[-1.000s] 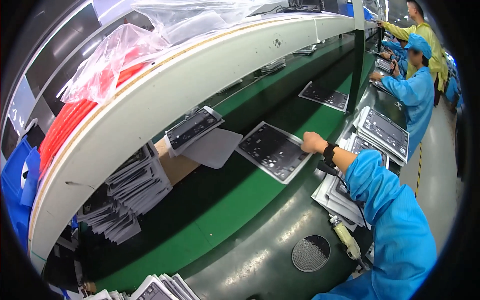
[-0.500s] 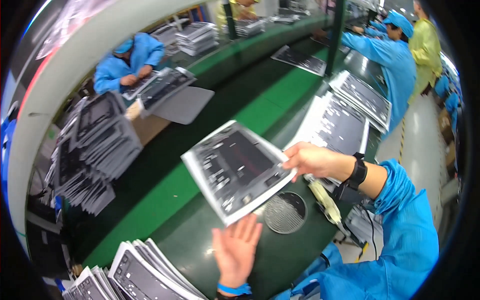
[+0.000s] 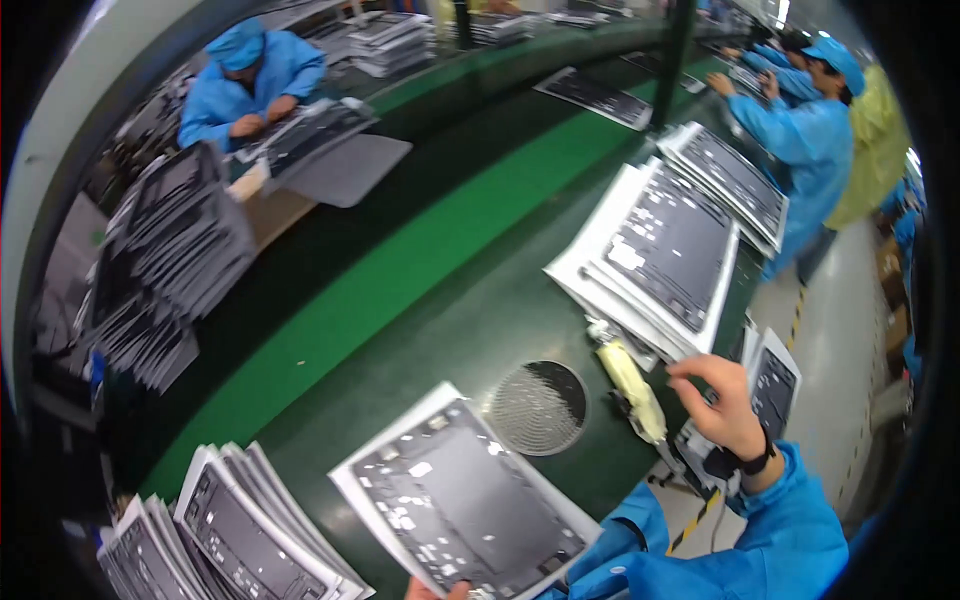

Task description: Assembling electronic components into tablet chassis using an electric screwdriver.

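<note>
A flat dark-grey panel (image 3: 470, 490) with a white border and small white patches lies tilted at the lower middle. My left hand (image 3: 437, 590) grips its near edge; only some fingers and the thumb show at the bottom of the picture. Off to the right, my right hand (image 3: 722, 405) is loosely curled and empty, thumb and forefinger apart. It is near the front corner of a stack of similar panels (image 3: 665, 260). Beside that hand, a pale yellow hand tool (image 3: 630, 385) lies on the dark green table (image 3: 400, 350). A round ridged dish (image 3: 540, 408) sits between tool and held panel.
More panels stand leaning at the lower left (image 3: 250, 530). Across a bright green strip (image 3: 400, 295), a person in blue (image 3: 250, 90) works beside a tall panel pile (image 3: 175, 250). Other workers (image 3: 800, 130) are at the upper right, near a green post (image 3: 675, 70).
The panel has come nearer and lower, passing from my right hand to my left. My right hand has let go and moved right and down. The whole view has shifted a little.
</note>
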Demonstrator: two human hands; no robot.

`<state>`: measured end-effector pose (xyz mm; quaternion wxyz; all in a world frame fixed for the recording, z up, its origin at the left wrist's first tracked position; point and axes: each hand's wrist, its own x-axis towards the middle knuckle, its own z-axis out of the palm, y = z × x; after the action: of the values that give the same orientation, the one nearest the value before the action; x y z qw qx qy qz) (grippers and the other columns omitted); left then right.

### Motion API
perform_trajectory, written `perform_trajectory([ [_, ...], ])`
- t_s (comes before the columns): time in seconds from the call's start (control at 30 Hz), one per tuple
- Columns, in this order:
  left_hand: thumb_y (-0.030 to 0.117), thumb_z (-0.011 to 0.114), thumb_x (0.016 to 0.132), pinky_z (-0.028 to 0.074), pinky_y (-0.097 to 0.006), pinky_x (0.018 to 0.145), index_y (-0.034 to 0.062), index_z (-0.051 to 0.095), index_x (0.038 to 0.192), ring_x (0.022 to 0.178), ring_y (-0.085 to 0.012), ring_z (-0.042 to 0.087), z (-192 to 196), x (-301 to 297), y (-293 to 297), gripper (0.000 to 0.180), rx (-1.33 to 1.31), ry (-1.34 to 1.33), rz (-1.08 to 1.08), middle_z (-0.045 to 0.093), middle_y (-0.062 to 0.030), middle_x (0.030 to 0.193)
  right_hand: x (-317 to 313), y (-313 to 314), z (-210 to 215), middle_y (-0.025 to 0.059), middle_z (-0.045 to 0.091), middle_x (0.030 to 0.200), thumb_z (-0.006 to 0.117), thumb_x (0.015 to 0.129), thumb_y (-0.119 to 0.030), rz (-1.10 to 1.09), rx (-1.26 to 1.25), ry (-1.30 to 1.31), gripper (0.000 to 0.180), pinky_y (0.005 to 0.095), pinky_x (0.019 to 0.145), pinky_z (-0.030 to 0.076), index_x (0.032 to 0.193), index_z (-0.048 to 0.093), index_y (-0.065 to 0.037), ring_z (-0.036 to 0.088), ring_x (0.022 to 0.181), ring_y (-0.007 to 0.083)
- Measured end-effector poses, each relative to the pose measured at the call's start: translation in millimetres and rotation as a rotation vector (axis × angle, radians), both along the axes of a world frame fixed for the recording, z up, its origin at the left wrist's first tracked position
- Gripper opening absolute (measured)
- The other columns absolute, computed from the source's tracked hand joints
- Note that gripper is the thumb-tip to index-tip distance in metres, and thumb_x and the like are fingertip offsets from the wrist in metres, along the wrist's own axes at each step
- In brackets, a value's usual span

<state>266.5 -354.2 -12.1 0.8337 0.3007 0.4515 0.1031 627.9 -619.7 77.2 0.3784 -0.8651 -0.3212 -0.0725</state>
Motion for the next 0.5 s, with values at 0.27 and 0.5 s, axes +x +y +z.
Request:
perform_trajectory([
  [0.27, 0.028, 0.067, 0.099, 0.05, -0.035, 0.058, 0.0137, 0.063, 0.123, 0.062, -0.0222, 0.06, 30.8, 18.1, -10.8, 0.029, 0.524, 0.3, -0.53, 0.069, -0.0048, 0.085, 30.9, 11.3, -23.7, 0.0138, 0.064, 0.105, 0.073, 0.076, -0.003, 0.381, -0.335, -0.515, 0.033, 0.0401, 0.076, 0.054, 0.108, 0.067, -0.005, 0.065, 0.091, 0.032],
  [0.5, 0.01, 0.075, 0.084, 0.05, -0.045, 0.094, 0.0038, 0.071, 0.116, 0.11, -0.0351, 0.063, 78.7, 100.4, 55.0, 0.033, 1.29, 0.345, -0.754, 0.063, -0.0173, 0.126, 73.7, 44.8, -18.4, 0.0086, 0.062, 0.121, 0.061, 0.087, -0.01, 0.789, -0.554, -0.808, 0.031, 0.0418, 0.101, 0.05, 0.116, 0.058, -0.02, 0.06, 0.115, 0.0239],
])
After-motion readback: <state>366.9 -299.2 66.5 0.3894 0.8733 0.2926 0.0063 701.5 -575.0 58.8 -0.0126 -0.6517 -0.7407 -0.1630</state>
